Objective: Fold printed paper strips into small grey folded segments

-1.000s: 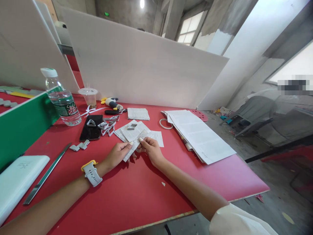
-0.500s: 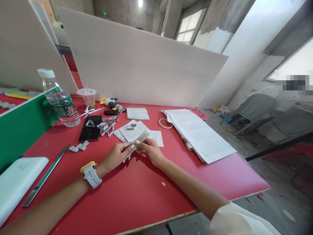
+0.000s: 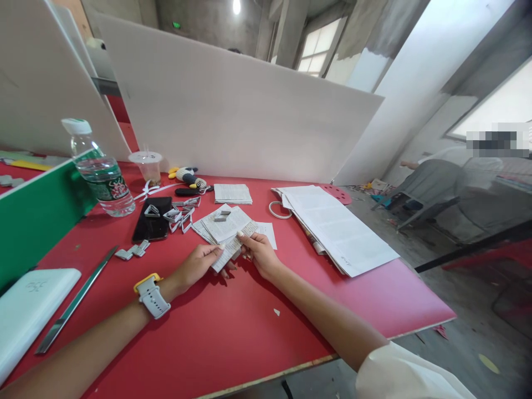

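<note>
Left hand (image 3: 198, 266), white-and-yellow watch (image 3: 150, 293) on its wrist, pinches the near end of a narrow printed newspaper strip (image 3: 231, 246) between thumb and fingertips; right hand (image 3: 260, 254) pinches the far end of the same strip with thumb and forefinger. Both hands hover just above the red tabletop (image 3: 233, 338), strip spanning the gap between them, tilted up toward the right hand. Directly beyond the hands: a loose pile of cut newspaper sheets (image 3: 222, 221) with two small folded grey pieces on top. Further beyond, a neat folded stack of newsprint (image 3: 232, 193). To the right of the right hand, well apart: a large stack of full newspaper pages (image 3: 332, 227) with a white ring (image 3: 275, 209) at its near-left corner. Beyond and left of the left hand: black smartphone (image 3: 152, 218) with small folded paper triangles (image 3: 180, 213) on and beside it; clear plastic water bottle (image 3: 98, 169); long metal ruler (image 3: 77, 301) left of the left forearm.
</note>
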Demonstrator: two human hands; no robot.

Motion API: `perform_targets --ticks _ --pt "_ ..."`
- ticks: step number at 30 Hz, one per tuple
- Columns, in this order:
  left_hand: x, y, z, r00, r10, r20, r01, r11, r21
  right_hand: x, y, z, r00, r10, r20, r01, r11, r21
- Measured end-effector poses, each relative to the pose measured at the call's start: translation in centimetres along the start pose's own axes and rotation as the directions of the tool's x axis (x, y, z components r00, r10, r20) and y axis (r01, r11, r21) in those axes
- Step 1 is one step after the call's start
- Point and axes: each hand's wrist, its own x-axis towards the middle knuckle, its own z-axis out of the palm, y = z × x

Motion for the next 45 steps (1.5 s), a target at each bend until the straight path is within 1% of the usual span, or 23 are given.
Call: perform_targets --ticks 2,4,9,18,24,27,31,33,36,40,42,45 --pt "-0.1 0.2 0.0 1.0 -0.021 -0.001 0.021 0.999 -0.027 0.1 0.1 -0.1 1.0 -0.005 0.006 0.005 1.0 -0.013" --pt "-0.1 0.3 -0.1 1.0 -0.017 -0.013 0.017 1.0 0.0 0.1 0.2 -0.1 1.0 -0.013 0.011 0.013 0.999 -0.03" --pt "0.1 0.0 -0.4 0.996 0.076 -0.041 -0.069 0.987 0.143 0.1 0.5 -0.2 1.0 -0.022 0.013 0.023 0.999 -0.043" --pt "0.2 -0.3 -0.6 0.988 0.149 -0.038 -0.132 0.948 0.289 -0.1 0.5 0.0 0.999 -0.035 0.006 0.035 0.997 -0.072" --pt "0.2 -0.6 -0.6 0.981 0.191 -0.025 -0.17 0.921 0.351 -0.2 0.4 0.1 1.0 -0.029 -0.009 0.028 0.997 -0.078" --pt "0.1 -0.8 -0.5 0.981 0.195 -0.014 -0.177 0.917 0.357 -0.5 0.3 0.3 0.999 -0.022 0.028 0.024 0.994 -0.107" --pt "-0.1 -0.8 -0.3 0.985 0.168 0.031 -0.168 0.927 0.336 -1.0 0.1 0.7 0.995 -0.027 0.099 0.042 0.987 -0.156" --pt "-0.1 -0.9 -0.3 0.989 0.14 0.048 -0.148 0.935 0.321 -1.1 0.0 0.7 0.997 -0.029 0.076 0.038 0.991 -0.125" --pt "0.0 -1.0 -0.4 0.994 0.093 0.058 -0.106 0.945 0.309 -0.6 -0.2 0.3 1.0 -0.027 -0.001 0.027 0.997 -0.069" --pt "0.1 -1.2 -0.3 0.997 0.067 0.031 -0.072 0.964 0.258 0.5 -0.5 -0.8 0.994 -0.059 -0.091 0.055 0.997 -0.046" --pt "0.1 -1.2 -0.2 0.997 0.067 0.024 -0.071 0.97 0.233 0.8 -0.6 -1.2 0.991 -0.075 -0.115 0.069 0.996 -0.061" --pt "-0.1 -1.1 0.0 0.997 0.07 0.043 -0.078 0.969 0.232 1.0 -0.7 -1.5 0.989 -0.094 -0.116 0.083 0.992 -0.096"
